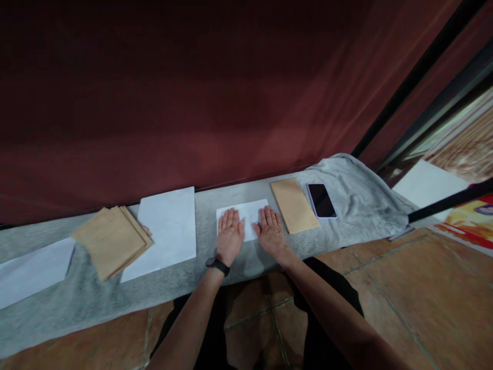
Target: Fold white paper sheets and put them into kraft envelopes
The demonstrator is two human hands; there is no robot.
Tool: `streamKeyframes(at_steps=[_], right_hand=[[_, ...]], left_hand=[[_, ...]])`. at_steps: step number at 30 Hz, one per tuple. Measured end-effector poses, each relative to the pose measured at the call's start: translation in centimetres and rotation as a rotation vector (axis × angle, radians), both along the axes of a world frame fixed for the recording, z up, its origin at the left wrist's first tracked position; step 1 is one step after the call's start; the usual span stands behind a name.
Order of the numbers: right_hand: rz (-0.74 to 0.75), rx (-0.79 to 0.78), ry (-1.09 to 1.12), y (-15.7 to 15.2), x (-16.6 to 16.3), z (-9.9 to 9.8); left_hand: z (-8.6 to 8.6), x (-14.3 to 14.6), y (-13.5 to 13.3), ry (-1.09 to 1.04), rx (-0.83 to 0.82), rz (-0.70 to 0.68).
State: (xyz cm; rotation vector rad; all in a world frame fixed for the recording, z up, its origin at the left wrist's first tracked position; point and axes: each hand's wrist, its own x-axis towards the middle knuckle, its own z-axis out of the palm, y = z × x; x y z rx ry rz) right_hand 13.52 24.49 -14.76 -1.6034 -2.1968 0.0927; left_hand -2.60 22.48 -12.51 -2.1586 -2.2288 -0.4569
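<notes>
My left hand and my right hand lie flat, side by side, fingers stretched out, pressing on a small folded white sheet of paper on a grey cloth-covered ledge. A black band sits on my left wrist. Just right of my right hand lies a brown envelope. Beyond it rests a dark-screened phone.
A larger white sheet lies left of my hands, then a stack of brown envelopes, then another white sheet at the far left. A dark red curtain hangs behind the ledge. Tiled floor lies below.
</notes>
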Motion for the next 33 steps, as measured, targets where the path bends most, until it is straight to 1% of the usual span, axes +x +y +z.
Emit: streamKeyframes(at_steps=[2, 4, 7, 11, 16, 19, 22, 28, 33], right_hand=[[0.000, 0.007, 0.010, 0.0, 0.1, -0.1], [0.009, 0.022, 0.028, 0.0, 0.2, -0.3], [0.029, 0.036, 0.054, 0.0, 0.6, -0.3], [0.059, 0.004, 0.028, 0.1, 1.2, 0.1], [0.182, -0.053, -0.040, 1.0, 1.6, 0.8], [0.198, -0.075, -0.060, 1.7, 1.7, 0.9], [0.185, -0.076, -0.067, 2.4, 1.6, 0.7], [0.094, -0.019, -0.040, 3.3, 1.1, 0.2], [0.088, 0.014, -0.070, 3.2, 1.3, 0.4]], left_hand=[[0.2, 1.7, 0.2, -0.010, -0.034, -0.128], [0.2, 2.9, 0.5, -0.009, -0.074, -0.186], [0.3, 3.5, 0.9, -0.009, -0.107, -0.181], [0.3, 3.8, 1.1, -0.022, -0.113, -0.159], [0.3, 4.9, 0.7, -0.053, -0.155, -0.153], [0.4, 4.7, 0.1, -0.075, -0.170, -0.187], [0.3, 4.0, -1.2, -0.069, -0.163, -0.248], [0.1, 3.2, -4.2, 0.034, -0.092, -0.373], [0.6, 2.6, -5.2, 0.042, -0.091, -0.470]])
